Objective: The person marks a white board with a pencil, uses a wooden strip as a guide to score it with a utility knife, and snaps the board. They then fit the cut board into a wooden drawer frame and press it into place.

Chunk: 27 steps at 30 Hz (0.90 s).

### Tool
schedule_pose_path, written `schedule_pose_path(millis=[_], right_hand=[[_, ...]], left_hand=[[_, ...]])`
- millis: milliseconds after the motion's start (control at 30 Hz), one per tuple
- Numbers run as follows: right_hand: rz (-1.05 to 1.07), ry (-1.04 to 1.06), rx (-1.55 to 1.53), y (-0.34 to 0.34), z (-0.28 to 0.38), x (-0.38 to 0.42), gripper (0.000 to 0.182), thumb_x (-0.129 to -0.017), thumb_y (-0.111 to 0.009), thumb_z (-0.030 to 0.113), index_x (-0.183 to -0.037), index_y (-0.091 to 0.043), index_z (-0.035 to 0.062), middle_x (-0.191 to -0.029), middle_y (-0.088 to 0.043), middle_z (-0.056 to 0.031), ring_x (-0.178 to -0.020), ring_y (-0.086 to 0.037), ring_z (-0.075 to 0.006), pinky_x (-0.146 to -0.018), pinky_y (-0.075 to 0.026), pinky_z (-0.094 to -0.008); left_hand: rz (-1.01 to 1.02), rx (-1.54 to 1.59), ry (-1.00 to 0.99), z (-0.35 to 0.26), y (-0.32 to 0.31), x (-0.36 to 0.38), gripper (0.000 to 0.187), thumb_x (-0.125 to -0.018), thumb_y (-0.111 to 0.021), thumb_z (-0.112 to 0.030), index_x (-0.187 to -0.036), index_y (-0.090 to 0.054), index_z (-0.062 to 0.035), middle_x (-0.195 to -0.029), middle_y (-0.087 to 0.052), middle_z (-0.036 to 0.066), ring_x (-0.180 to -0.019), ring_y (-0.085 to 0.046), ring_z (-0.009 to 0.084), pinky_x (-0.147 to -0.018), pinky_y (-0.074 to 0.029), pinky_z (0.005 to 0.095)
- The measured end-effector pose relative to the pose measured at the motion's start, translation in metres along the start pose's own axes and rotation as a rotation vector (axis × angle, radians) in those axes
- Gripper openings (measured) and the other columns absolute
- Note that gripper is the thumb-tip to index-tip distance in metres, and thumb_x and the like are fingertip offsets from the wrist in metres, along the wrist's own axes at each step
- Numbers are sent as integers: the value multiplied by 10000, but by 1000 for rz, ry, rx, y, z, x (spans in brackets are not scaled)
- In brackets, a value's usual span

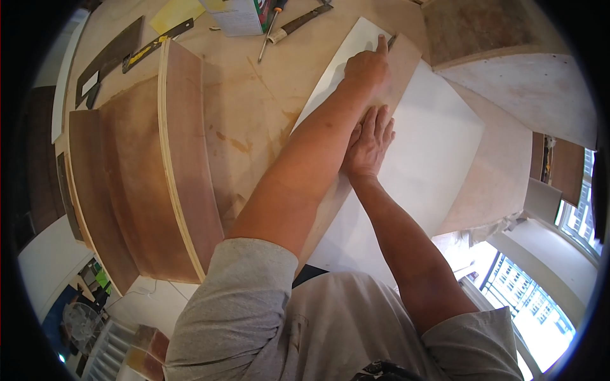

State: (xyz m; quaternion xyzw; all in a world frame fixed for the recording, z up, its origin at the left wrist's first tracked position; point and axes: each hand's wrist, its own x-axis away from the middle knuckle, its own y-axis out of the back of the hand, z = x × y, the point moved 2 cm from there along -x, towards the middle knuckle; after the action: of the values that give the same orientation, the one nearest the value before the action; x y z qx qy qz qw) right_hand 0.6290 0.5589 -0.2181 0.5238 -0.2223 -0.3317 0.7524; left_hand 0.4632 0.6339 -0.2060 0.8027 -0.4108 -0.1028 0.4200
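My left hand (368, 71) is closed near the far end of a long brown wooden strip (403, 71), one digit stretched forward. A slim dark tool (392, 40) pokes out just beyond its fingers; most of it is hidden by the hand. Nearer to me, my right hand (370, 145) presses down with fingers extended, lying over the strip and its right edge. Beneath the strip is a large white sheet (438, 140), showing on both sides of it. My left forearm crosses over the strip and hides part of it.
A brown wooden box-like piece (181, 133) stands at left on the wooden work surface (248, 114). Toward the back are a handsaw (159, 46), a screwdriver (270, 32), a wooden-handled tool (298, 24) and a white container (238, 16). Another panel piece (515, 82) rises at right.
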Motion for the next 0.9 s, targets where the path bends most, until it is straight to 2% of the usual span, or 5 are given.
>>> schedule_pose_path(millis=[333,433,733,833,900], right_hand=[[-11,19,-10,-2,-3,0,593,-985,-423,210,-1511,-297,-35,-1606,-202,-255,-1459,-160,-523,-1198,-111,-601],[-1,11,-11,-1,-1,0,589,-986,-420,209,-1509,-300,-34,-1606,-204,-252,-1457,-165,-523,-1198,-111,-601],[-26,32,4,-6,-4,-1,578,-993,-405,204,-1510,-309,-34,-1607,-210,-241,-1454,-170,-522,-1195,-115,-605],[-18,26,-5,-4,-4,-1,577,-996,-401,207,-1512,-308,-35,-1609,-208,-241,-1457,-164,-522,-1194,-112,-610],[-8,21,-7,-4,-3,0,580,-999,-397,210,-1517,-301,-30,-1612,-204,-239,-1460,-158,-520,-1195,-108,-610]], left_hand=[[30,5,4,-9,9,5,541,-1008,-418,-239,-1521,-311,-105,-1017,-709,209,-978,-690,363,-858,-532,488],[21,-22,5,-10,9,6,578,-948,-510,-160,-1496,-346,-83,-1027,-714,187,-973,-702,351,-850,-561,462],[14,-30,-42,-5,7,7,575,-930,-536,-147,-1476,-372,-73,-1029,-716,187,-955,-705,343,-849,-560,460],[-13,-81,-86,1,2,16,590,-952,-476,-176,-1511,-320,-71,-908,-717,208,-849,-712,366,-743,-556,484],[5,-70,-59,3,3,33,606,-942,-484,-167,-1517,-316,-78,-872,-714,199,-812,-712,355,-720,-556,477]])
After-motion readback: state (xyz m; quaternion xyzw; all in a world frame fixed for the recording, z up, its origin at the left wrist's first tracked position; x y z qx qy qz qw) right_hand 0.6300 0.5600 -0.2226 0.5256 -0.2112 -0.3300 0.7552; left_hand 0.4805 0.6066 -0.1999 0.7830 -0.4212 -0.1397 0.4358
